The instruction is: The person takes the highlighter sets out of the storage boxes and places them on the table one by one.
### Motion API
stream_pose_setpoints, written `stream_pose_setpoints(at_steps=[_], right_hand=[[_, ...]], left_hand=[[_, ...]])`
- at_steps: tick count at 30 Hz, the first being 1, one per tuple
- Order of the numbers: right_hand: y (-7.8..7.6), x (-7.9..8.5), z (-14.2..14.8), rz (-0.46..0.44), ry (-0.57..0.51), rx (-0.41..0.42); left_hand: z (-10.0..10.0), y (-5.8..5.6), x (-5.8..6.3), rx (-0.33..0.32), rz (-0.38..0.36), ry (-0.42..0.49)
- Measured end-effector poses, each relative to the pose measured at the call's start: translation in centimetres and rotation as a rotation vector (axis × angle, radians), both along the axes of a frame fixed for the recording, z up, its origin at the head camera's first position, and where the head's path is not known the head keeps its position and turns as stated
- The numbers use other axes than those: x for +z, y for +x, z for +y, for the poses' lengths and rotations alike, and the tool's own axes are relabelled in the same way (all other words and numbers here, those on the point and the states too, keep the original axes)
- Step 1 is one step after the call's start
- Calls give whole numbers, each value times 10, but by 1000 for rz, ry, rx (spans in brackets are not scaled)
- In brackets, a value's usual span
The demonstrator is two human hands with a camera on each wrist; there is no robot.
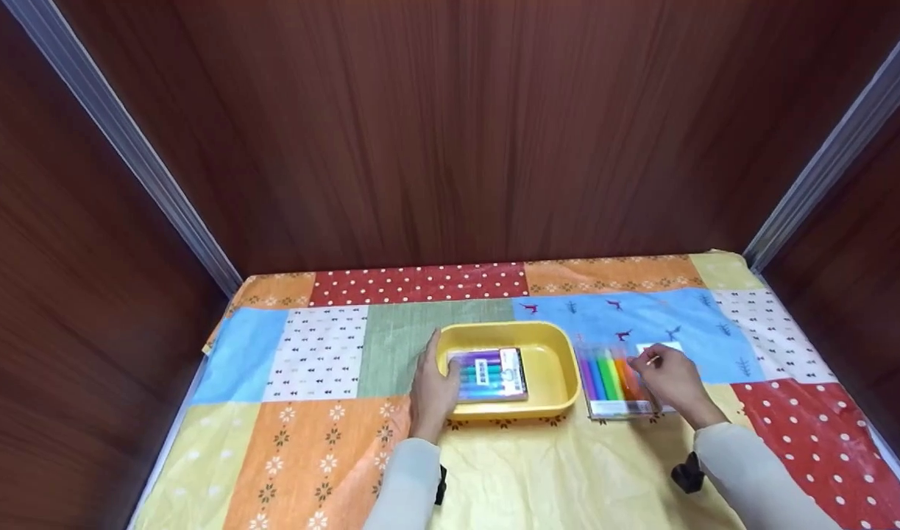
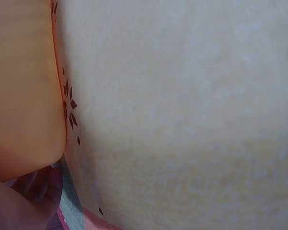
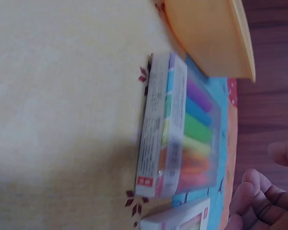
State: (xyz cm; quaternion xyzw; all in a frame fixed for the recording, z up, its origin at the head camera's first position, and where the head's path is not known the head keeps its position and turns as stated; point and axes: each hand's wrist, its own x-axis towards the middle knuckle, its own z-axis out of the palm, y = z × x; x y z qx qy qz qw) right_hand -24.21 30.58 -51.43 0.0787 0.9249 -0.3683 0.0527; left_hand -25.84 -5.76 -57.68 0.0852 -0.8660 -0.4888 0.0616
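My left hand (image 1: 431, 390) grips the left wall of a yellow plastic basin (image 1: 553, 372), thumb over the rim and fingers outside. Inside the basin, toward its left, lies a clear pack of colored pens (image 1: 468, 383) with a white label. To the right of the basin, a second clear pack of rainbow-colored pens (image 3: 199, 124) lies on the cloth. Over that pack's right side hovers my right hand (image 1: 670, 375), fingers loosely bent and thumb apart from them in the right wrist view, with nothing between. Partly beneath this hand is another white box (image 3: 177, 218).
A patchwork tablecloth (image 1: 324, 434) covers the table. Brown wood-look panels (image 1: 450, 147) close in the back and both sides, with metal strips (image 1: 133, 132) at the corners. Black devices (image 1: 689, 475) sit at the wrists.
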Motion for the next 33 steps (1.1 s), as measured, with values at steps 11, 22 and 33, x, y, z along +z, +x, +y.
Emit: stream_pose_setpoints(at_steps=[11,22,33], right_hand=[[-11,9,-28,-13,19,43],[-16,14,-55,63,4,118],[-24,17,-80,81,-50,122]], left_hand=[[2,1,-2,18,-24,-2],[1,0,-1,4,-24,-10],[-1,-1,-1,-2,-22,-4]])
